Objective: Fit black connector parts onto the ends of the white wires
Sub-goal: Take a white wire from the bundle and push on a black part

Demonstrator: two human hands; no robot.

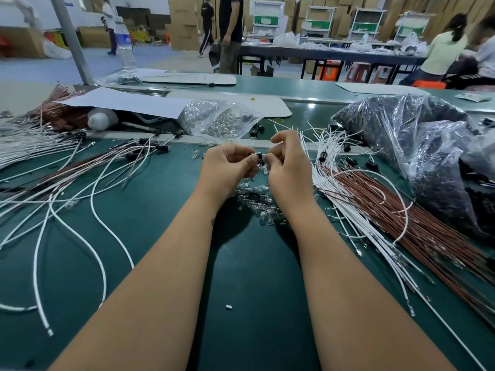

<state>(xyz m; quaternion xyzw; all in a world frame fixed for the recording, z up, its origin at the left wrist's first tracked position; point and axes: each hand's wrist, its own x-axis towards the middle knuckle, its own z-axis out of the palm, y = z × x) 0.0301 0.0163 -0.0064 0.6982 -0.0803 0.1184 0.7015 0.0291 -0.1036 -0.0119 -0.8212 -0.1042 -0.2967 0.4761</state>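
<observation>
- Both hands meet above the middle of the surface: the left hand has its fingers curled in a pinching grip on a small black connector part, and the right hand pinches at the part's other end with curled fingers; whether a wire end is between them cannot be told.
- Behind, at 12 o'clock, the room is a workshop with stacked cardboard boxes, a long dark bench, people standing and seated, and a grey post.
- Green surface fills the lower view, with a raised strip running across it beyond the hands.
- At 2 o'clock lies a large clear bag of black parts.
- At 4 o'clock a bundle of brown wires lies beside white wires, touching them.
- At 9 o'clock loose white wires with black ends spread out, mixed with brownish ones.
- At 11 o'clock a white sheet covers more wires.
- At 12 o'clock, just beyond the hands, sits a clear bag of small glass bulbs.
- Under the wrists lies a heap of loose glass bulbs.
- A plastic water bottle stands at 11 o'clock.
</observation>
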